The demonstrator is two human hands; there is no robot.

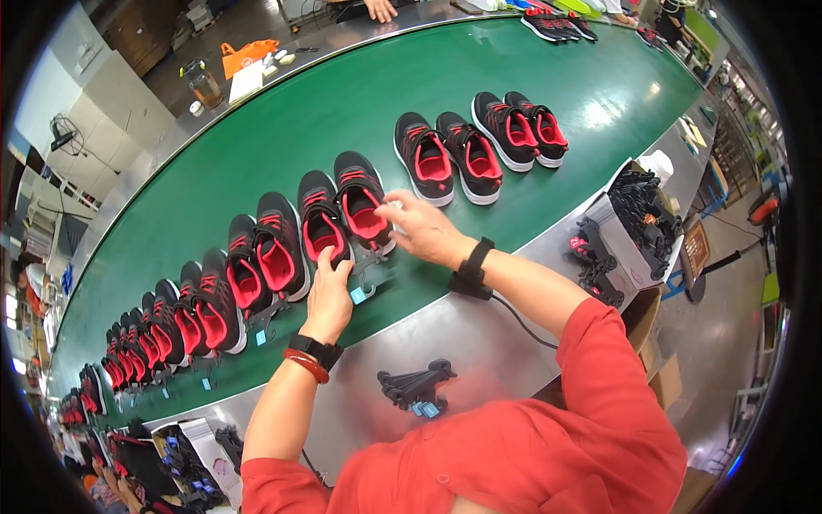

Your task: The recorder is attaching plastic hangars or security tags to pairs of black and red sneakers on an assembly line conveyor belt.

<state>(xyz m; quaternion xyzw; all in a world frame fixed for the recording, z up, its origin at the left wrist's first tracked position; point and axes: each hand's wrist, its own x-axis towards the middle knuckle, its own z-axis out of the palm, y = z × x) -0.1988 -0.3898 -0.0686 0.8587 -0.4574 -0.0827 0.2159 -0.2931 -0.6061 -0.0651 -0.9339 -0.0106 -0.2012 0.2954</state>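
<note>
"Black uppers, pink linings: where does the pair of shoes between those hands sit?"

"Near the front edge of the green surface, toes toward its far edge. Behind the heels is a dark plastic hanger, its small blue tag dangling toward the front edge."

"And the hands?"

"Left hand is bent at one heel, thumb and fingers slightly parted; whether it pinches, I can't tell. Right hand is half open, fingertips by the other shoe's collar, its grip equally unclear."

"How would you work there?"

"I'd keep both heels level, let the firm white soles take the push, and set the plastic squarely, without creasing the soft lining."

"Further out?"

"More shoes line up toward the surface's left end; two pairs stand toward the right. Past the front edge, on smooth grey metal, lies a knobbly black bundle of hangers; a straight-sided white box holds others, tangled, at the right"
</note>
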